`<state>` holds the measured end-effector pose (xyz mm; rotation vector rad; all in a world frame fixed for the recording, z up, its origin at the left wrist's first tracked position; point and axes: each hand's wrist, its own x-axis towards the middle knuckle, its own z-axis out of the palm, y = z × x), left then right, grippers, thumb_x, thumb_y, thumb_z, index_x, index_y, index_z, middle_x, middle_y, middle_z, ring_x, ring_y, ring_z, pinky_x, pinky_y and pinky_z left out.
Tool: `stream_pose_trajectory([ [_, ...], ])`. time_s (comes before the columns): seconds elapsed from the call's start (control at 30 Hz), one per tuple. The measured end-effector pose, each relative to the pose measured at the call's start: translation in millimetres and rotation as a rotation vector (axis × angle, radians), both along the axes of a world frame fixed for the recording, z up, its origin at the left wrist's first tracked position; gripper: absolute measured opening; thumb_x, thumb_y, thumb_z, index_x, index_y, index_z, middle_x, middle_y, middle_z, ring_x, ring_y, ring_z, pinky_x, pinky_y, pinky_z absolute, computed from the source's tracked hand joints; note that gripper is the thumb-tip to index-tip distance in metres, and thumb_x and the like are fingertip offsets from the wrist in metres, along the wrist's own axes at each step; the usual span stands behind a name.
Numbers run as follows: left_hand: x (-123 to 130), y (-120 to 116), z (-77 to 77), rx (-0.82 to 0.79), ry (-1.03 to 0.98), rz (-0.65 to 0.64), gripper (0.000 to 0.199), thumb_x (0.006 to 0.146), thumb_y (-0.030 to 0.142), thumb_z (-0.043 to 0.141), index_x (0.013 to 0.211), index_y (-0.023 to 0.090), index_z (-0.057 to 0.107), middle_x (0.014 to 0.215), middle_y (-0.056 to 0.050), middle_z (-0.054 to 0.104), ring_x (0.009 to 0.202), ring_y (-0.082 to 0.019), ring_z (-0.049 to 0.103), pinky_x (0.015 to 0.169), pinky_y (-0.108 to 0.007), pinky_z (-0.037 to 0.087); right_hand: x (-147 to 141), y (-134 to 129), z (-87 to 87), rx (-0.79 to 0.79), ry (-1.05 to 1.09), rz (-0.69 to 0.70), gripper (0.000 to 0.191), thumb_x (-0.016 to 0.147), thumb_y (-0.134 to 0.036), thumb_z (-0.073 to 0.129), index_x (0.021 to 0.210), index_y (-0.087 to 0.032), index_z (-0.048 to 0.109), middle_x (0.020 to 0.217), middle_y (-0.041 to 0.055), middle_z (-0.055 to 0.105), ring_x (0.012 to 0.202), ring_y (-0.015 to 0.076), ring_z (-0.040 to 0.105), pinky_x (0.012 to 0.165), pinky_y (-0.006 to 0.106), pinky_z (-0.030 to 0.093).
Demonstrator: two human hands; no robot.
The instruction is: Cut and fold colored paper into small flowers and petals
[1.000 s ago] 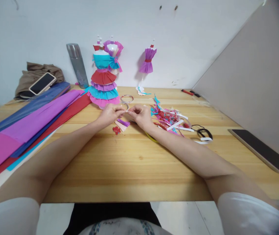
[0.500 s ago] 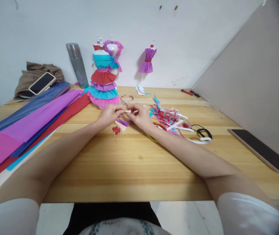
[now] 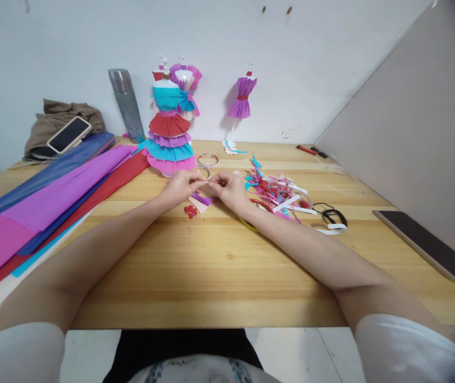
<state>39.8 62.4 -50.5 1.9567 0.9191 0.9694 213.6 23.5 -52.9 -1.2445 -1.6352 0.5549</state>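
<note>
The left hand and right hand meet just above the wooden table, thumbs and fingertips pinched on what is probably a small pale paper strip between them, though the fingers hide most of it. The step seems to be fine two-handed shaping; the next move would call for light, even pressure. Pleated paper pieces and a red paper flower lie just below. The tiered paper dress crowds the far side, tangled paper scraps the right; room lies toward the near edge.
</note>
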Motion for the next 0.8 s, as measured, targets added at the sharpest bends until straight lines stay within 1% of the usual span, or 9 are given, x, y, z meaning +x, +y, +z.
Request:
stream_pose_trajectory([
  [0.23,2.0,-3.8,4.4,-0.009,-0.015,-0.038,0.016,0.077,0.026,0.07,0.082,0.013,0.077,0.073,-0.005,0.073,0.062,-0.013,0.065,0.056,-0.022,0.047,0.6,0.4,-2.2,0.012,-0.02,-0.006,0.013,0.076,-0.027,0.06,0.068,-0.018,0.064,0.068,0.0031,0.066,0.063,0.0157,0.057,0.059,0.028,0.044],
  [0.33,3.3,-2.5,5.2,-0.098,-0.04,-0.028,0.016,0.077,0.026,0.07,0.082,0.013,0.077,0.065,-0.003,0.069,0.057,-0.012,0.063,0.055,-0.022,0.048,0.6,0.2,-1.3,-0.005,-0.014,0.003,0.014,0.076,-0.029,0.061,0.068,-0.018,0.064,0.066,0.0025,0.066,0.06,0.0149,0.055,0.058,0.028,0.043],
  [0.43,3.4,0.2,4.5,-0.156,-0.065,0.019,0.016,0.076,0.027,0.07,0.08,0.012,0.075,0.058,-0.001,0.064,0.052,-0.011,0.059,0.051,-0.021,0.046,0.3,0.5,-1.7,-0.01,0.007,0.025,0.017,0.077,-0.033,0.066,0.068,-0.018,0.066,0.064,0.0022,0.065,0.058,0.0143,0.053,0.057,0.028,0.042],
  [0.57,1.1,1.8,4.3,-0.098,-0.094,0.078,0.018,0.071,0.031,0.073,0.069,0.013,0.071,0.052,0.001,0.059,0.048,-0.009,0.053,0.048,-0.02,0.041,0.8,1.3,-4.6,0.01,0.04,0.026,0.02,0.077,-0.035,0.067,0.07,-0.017,0.068,0.062,0.0018,0.064,0.056,0.014,0.051,0.056,0.028,0.04],
  [0.7,-1.2,1.7,7.1,-0.033,-0.105,0.063,0.025,0.07,0.036,0.075,0.061,0.014,0.067,0.051,0.001,0.057,0.048,-0.008,0.049,0.047,-0.02,0.038,2.5,1.9,-5.1,0.005,0.035,0.03,0.018,0.078,-0.034,0.066,0.074,-0.017,0.07,0.066,0.0019,0.066,0.059,0.0142,0.052,0.058,0.029,0.041],
  [0.8,-2.1,2.4,9.3,-0.026,-0.103,0.051,0.031,0.068,0.042,0.077,0.059,0.015,0.066,0.051,0.001,0.057,0.048,-0.008,0.048,0.049,-0.021,0.039,3.6,2.8,-3.5,-0.006,0.026,0.022,0.013,0.078,-0.028,0.063,0.076,-0.017,0.07,0.069,0.0024,0.067,0.061,0.0145,0.053,0.06,0.029,0.042],
])
